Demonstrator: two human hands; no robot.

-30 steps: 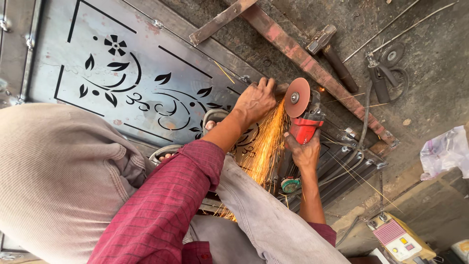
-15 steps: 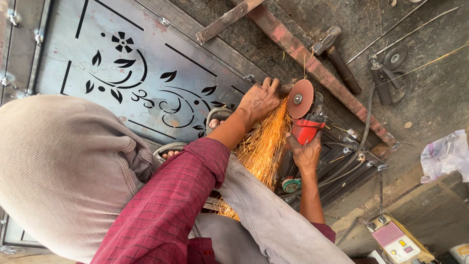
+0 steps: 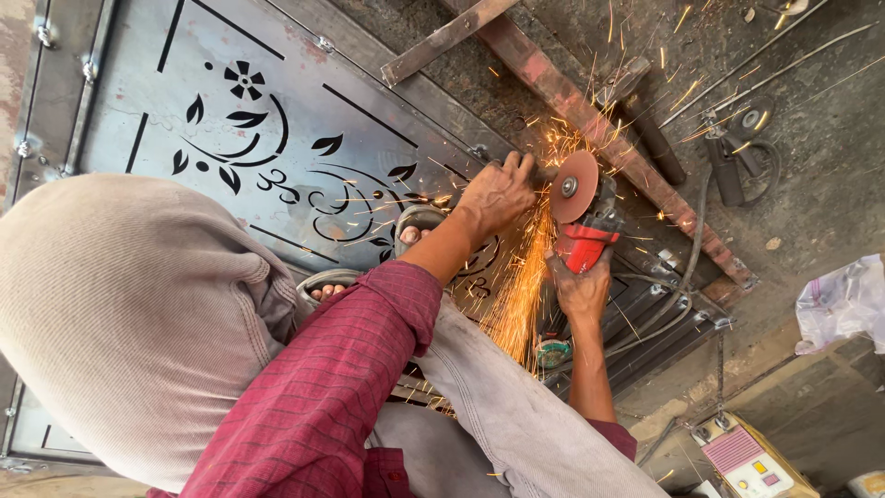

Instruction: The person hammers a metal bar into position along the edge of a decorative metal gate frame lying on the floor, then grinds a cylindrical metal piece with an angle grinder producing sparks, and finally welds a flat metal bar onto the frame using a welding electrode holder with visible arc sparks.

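Near the middle of the frame, the red grinder [image 3: 586, 221] sat over the edge of the grey metal door panel [image 3: 277, 120], which lay flat and filled the upper left. Its round disc [image 3: 575, 186] faced up toward the camera. The right hand [image 3: 581, 290] was below it, with its grip closed around the red body. The left hand [image 3: 496, 192] was just left of the disc, fingers curled over the side of the tool, so its grip held the grinder too.

Half a second before, the sparks fell in one thick orange bunch under the disc. Now they flew wider, with many small bits shooting up and to the right over the rusty bar [image 3: 608, 138] and the dirt floor [image 3: 811, 157]. A stream of sparks [image 3: 516, 295] still ran down toward the grey trouser leg [image 3: 516, 415]. Both hands stayed on the tool in much the same spot.

Cut-out flower and leaf shapes [image 3: 244, 83] showed in the panel. A hammer [image 3: 645, 120] lay near the bar. A yellow machine box [image 3: 747, 456] stood at the lower right, and a white plastic bag [image 3: 843, 300] lay at the right edge.
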